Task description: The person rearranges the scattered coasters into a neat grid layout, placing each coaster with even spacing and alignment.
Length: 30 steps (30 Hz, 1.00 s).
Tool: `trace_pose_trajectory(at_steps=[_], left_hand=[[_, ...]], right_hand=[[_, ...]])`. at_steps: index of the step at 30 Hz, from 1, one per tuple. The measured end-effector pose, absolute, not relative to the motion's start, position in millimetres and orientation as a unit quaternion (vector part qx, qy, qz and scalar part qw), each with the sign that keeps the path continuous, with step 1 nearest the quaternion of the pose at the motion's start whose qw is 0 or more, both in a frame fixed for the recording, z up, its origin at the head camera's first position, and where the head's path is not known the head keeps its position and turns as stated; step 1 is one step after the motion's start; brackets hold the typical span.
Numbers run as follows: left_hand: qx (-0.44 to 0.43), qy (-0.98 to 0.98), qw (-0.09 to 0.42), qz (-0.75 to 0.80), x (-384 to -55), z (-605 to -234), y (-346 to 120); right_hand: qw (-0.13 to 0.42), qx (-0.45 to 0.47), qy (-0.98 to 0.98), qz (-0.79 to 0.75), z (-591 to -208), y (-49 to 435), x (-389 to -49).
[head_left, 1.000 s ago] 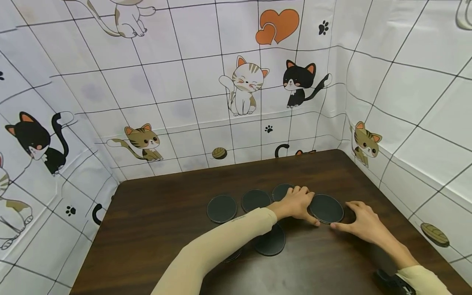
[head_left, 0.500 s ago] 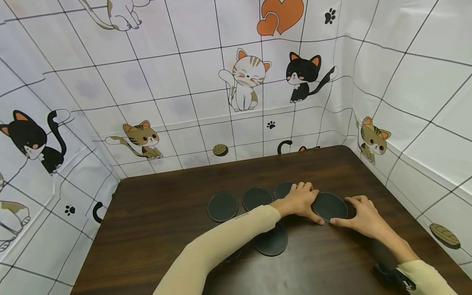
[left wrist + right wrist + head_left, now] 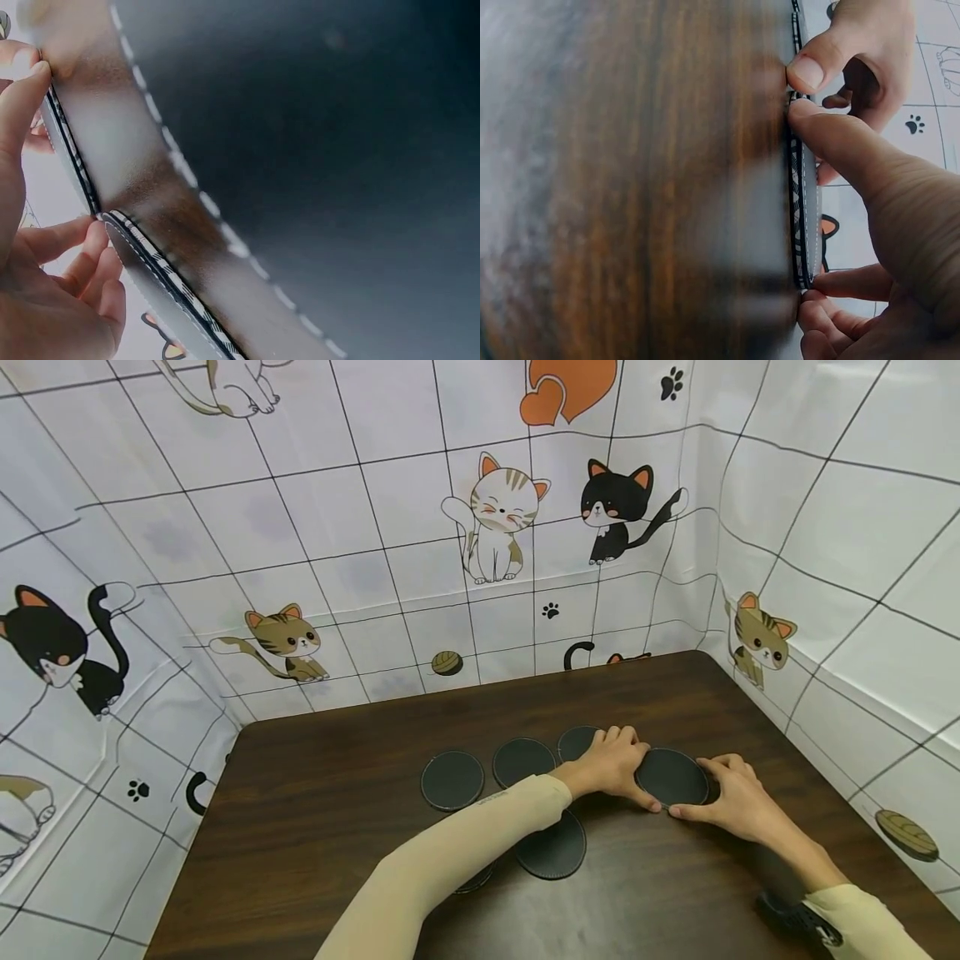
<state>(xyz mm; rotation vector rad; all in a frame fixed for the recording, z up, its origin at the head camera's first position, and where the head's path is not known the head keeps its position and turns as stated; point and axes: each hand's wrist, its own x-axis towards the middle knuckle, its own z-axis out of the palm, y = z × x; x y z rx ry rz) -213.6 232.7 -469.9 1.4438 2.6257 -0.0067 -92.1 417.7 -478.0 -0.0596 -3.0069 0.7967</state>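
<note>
A round black coaster [image 3: 672, 777] lies on the table between both hands, its patterned black-and-white edge layered in the right wrist view. My left hand [image 3: 611, 770] holds its left side, thumb at the near edge and fingers toward the far edge. On the opposite side my right hand [image 3: 738, 797] grips it, with thumb and fingers spread along the rim. Both thumb tips nearly meet at the front. Just left of the left hand, another coaster [image 3: 576, 743] is partly covered by it. A stitched coaster [image 3: 322, 165] fills much of the left wrist view.
More black coasters lie to the left: one at far left [image 3: 452, 781], one beside it [image 3: 522, 762], and a nearer one [image 3: 553, 852]. Another [image 3: 477, 882] is mostly hidden under the left sleeve. Cat-printed sheeting [image 3: 360, 552] borders the dark wooden table [image 3: 315, 793].
The head view has shifted slightly. The right fingers have closed in from beside the coaster to its right rim, and the two thumbs have come nearer each other.
</note>
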Motion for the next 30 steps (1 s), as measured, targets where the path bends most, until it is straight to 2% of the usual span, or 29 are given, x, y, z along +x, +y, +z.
trace_pose_trajectory(at_steps=[10, 17, 30], left_hand=[[0.475, 0.877, 0.073, -0.013, -212, -466, 234], [0.478, 0.876, 0.064, -0.016, -210, -467, 230], [0.464, 0.884, 0.057, 0.0, -192, -466, 186]], right_hand=[[0.004, -0.021, -0.965, 0.26, -478, 416, -92], [0.027, -0.01, -0.966, 0.256, -480, 411, -88], [0.043, 0.015, -0.966, 0.253, -479, 377, -77]])
